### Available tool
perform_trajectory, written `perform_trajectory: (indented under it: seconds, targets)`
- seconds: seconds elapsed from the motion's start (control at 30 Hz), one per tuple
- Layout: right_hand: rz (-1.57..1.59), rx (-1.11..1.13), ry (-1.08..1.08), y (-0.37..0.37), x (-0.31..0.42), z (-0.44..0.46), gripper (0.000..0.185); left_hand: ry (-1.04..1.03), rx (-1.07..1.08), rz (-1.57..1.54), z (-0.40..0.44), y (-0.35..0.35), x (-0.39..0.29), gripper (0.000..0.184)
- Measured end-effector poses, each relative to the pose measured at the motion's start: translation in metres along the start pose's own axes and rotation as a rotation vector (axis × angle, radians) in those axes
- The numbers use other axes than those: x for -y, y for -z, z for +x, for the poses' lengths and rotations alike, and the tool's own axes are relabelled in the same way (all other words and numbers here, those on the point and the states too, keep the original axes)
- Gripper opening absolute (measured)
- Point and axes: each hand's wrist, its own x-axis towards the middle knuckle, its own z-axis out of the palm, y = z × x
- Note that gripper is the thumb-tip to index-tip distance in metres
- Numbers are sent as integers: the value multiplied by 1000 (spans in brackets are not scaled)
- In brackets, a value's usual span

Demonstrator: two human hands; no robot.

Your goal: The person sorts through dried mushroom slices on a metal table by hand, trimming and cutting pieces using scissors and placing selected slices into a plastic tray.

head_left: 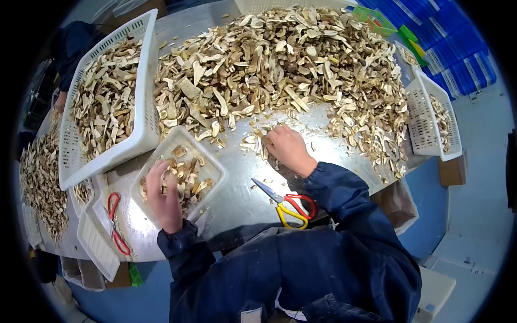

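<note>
My left hand [165,198] is over the left part of a small white tray [218,173], its fingers apart above dried slices [188,175]. On the metal table [231,210], my right hand [291,149] is at the front edge of a big heap of dried slices [258,70], fingers bent down and together on a few pieces; what they hold is too small to make out. Scissors with one red and one yellow handle [289,209] lie open just below my right hand.
A large white basket of slices [145,129] stands at the left, beside red-handled scissors [114,223] and a slotted white tray [97,245]. Another white basket [423,116] is at the right, near blue crates [458,70]. Another person's hand [61,101] shows at the far left.
</note>
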Motion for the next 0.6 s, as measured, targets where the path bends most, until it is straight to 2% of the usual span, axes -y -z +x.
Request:
perform_trajectory:
  seconds: [0.1, 0.2, 0.23, 0.3, 0.33, 0.43, 0.47, 0.5, 0.53, 0.6]
  targets:
    - [11, 39, -9, -3, -3, -2, 13, -13, 30, -95, -7, -22, -12, 24]
    - [411, 255, -240, 22, -7, 3, 11, 20, 216, -178, -10, -47, -15, 28]
    - [729, 316, -372, 26, -11, 2, 12, 49, 287, -208, -12, -57, -17, 30]
    - [1370, 431, -636, 33, -21, -3, 16, 204, 344, -514, -20, -80, -26, 33]
    - [1782, 530, -657, 34, -23, -6, 21, 281, 373, -666, -22, -91, -32, 34]
    - [2087, 579, -771, 53, -3, -17, 26, 584, 516, -1017, -19, -117, -48, 36]
    - [2252, 685, -750, 44, -5, -24, 30, 572, 542, -1055, -18, -126, -47, 34]
    - [2277, 723, -753, 42, -2, -28, 29, 560, 569, -1091, -18, -135, -44, 32]
    - [2259, 715, -770, 42, 0, -31, 28, 548, 596, -1126, -19, -139, -40, 31]
    - [2182, 668, -799, 45, 5, -34, 27, 522, 603, -1002, -21, -141, -35, 28]
